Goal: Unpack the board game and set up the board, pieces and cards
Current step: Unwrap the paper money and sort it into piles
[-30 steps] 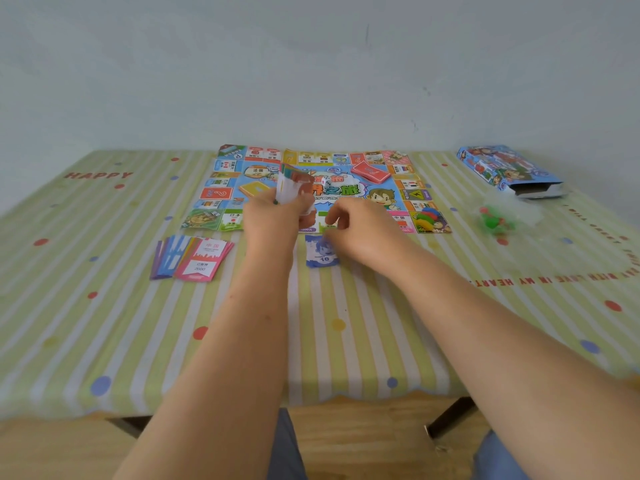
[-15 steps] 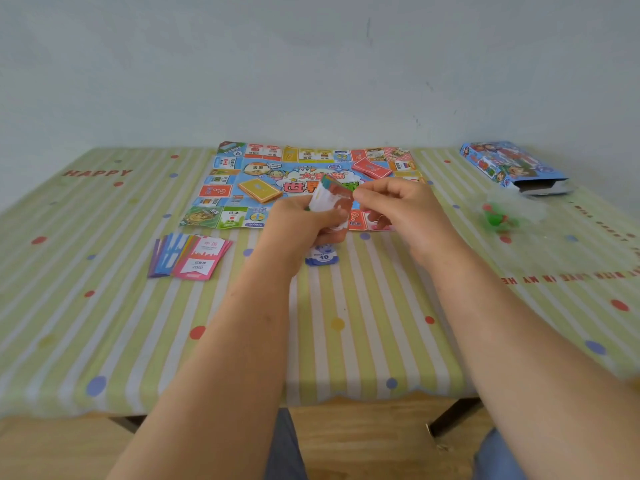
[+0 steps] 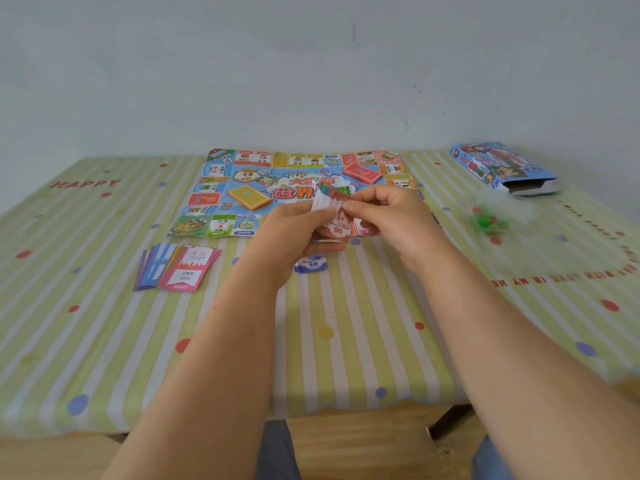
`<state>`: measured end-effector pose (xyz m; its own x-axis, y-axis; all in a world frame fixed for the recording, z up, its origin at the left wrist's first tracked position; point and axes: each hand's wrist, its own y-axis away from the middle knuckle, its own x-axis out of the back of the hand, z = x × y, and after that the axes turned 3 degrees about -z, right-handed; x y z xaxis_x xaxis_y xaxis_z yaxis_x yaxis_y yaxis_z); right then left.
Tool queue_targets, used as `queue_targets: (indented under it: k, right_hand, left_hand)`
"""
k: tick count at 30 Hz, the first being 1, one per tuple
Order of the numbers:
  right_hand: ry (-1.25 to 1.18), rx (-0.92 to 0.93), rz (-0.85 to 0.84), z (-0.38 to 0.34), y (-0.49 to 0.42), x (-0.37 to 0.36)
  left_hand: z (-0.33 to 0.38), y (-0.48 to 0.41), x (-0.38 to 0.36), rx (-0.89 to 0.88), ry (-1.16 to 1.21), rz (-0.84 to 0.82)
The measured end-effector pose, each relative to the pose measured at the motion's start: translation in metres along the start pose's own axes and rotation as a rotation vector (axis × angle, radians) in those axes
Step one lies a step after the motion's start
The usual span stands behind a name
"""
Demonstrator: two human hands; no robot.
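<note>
Paper banknotes [image 3: 329, 207], fanned and multicoloured, sit in your left hand [image 3: 294, 237], whose fingers curl round the wad; your right hand [image 3: 391, 216] pinches the front note [image 3: 337, 231], marked 50, probably to peel it off and sort by value. A blue 10 note [image 3: 312, 265] lies on the striped table [image 3: 346, 323] beneath your hands, apparently starting a pile. The board [image 3: 301, 161] lies unfolded beyond, bearing a yellow deck [image 3: 249, 198] and a red deck [image 3: 362, 173]; property cards [image 3: 180, 270] fan at left. Your hands hide the board's near edge. The bag [image 3: 491, 220] of green pieces is blurred; their shapes cannot be read.

open tablecloth [image 3: 242, 358] in front, card fan [image 3: 176, 268] left
</note>
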<state>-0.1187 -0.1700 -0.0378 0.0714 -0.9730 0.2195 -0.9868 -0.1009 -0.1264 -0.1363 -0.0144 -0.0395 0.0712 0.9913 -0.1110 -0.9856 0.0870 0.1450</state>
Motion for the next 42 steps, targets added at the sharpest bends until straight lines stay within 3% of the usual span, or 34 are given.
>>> queue_targets:
  k: [7, 16, 42]
  right_hand:
    - [-0.081, -0.051, -0.086, -0.0028, 0.0016, 0.0033]
    - [-0.058, -0.081, -0.019, -0.0036, 0.0018, 0.0043]
    - [-0.086, -0.093, -0.042, -0.0018, 0.0001, 0.0055]
  left_hand:
    - [-0.0028, -0.0016, 0.0022, -0.072, -0.05, 0.006]
    - [0.0009, 0.002, -0.002, -0.04, -0.005, 0.025]
    - [0.001, 0.0011, -0.0017, -0.072, -0.039, 0.134]
